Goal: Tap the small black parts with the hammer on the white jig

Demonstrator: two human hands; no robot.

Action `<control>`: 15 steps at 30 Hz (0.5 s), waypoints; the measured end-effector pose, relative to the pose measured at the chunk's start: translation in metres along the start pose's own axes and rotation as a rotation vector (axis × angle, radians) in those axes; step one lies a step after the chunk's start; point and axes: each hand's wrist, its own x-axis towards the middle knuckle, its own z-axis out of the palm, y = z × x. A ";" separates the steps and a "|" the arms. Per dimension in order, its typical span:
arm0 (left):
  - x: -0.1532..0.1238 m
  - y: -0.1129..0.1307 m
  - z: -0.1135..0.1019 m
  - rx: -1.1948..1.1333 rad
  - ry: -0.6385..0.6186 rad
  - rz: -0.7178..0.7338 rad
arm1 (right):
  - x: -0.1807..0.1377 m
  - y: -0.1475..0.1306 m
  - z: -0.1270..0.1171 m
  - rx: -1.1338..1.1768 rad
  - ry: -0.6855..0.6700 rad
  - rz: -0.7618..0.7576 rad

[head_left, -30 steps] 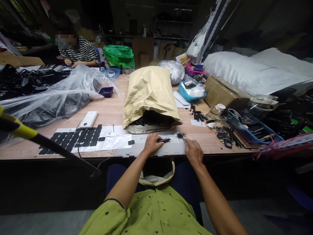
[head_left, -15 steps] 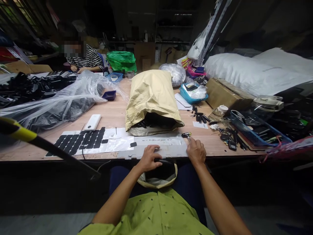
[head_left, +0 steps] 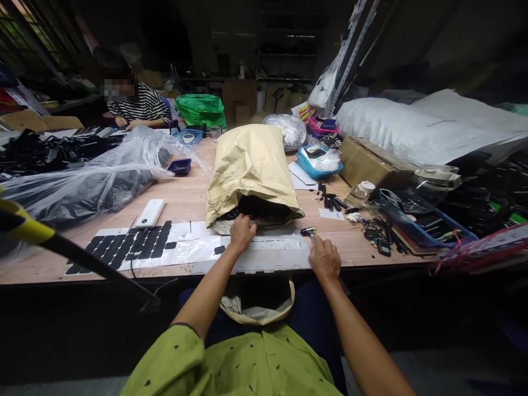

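Note:
My left hand [head_left: 241,234] reaches to the mouth of a big beige woven sack [head_left: 253,159] lying on the table. Its fingers are slightly curled and apart, with no object visible in them; the tips are partly lost against the dark opening. Black items sit inside the sack, too dark to make out. My right hand [head_left: 325,257] is closed around the handle of a small hammer [head_left: 308,231] with a black and yellow head, above the right end of a grey board [head_left: 268,254] at the table edge. On my lap a second beige sack [head_left: 259,318] gapes open.
Left of the board lies a white sheet with black pads [head_left: 119,247] and a white power bank [head_left: 150,213] with a cable. A yellow-black bar [head_left: 78,253] crosses the left foreground. Right are black parts [head_left: 330,201], a jar [head_left: 361,193] and a blue basket [head_left: 429,223]. A person [head_left: 140,104] sits far left.
My left hand has moved forward from above the lap sack, where a black item lay under its fingers, to the big sack's mouth. My right hand stays on the hammer.

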 end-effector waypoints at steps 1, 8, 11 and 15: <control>0.012 0.002 0.000 0.050 -0.009 -0.019 | 0.000 -0.001 0.000 -0.001 0.000 0.002; 0.039 0.007 -0.001 0.201 -0.135 -0.048 | -0.002 -0.009 -0.002 -0.040 0.004 0.028; 0.027 0.010 -0.005 0.177 -0.080 -0.044 | -0.002 -0.010 -0.002 -0.038 0.009 0.029; -0.004 0.019 0.001 0.081 -0.128 0.081 | -0.001 -0.010 -0.002 -0.015 -0.011 0.037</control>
